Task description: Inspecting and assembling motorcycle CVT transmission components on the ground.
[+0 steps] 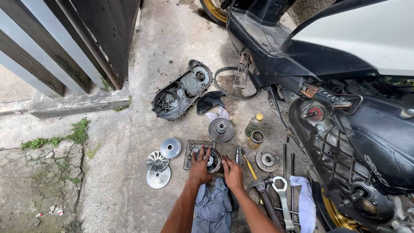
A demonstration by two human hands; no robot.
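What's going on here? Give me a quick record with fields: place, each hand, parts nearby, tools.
Place: concrete ground beside a scooter
Left hand: resting on a round metal part in a shallow tray
Right hand: beside that part, fingers bent
Parts nearby: engine cover, drive belt, spring, three silver discs
Tools: hammer, wrench, yellow-handled screwdriver
Cloth: grey rag

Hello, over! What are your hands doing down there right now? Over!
Left hand on the round metal clutch part, fingers spread over it. Right hand beside it, touching its edge. Part sits on a small tray. Hammer and spanner close by right.
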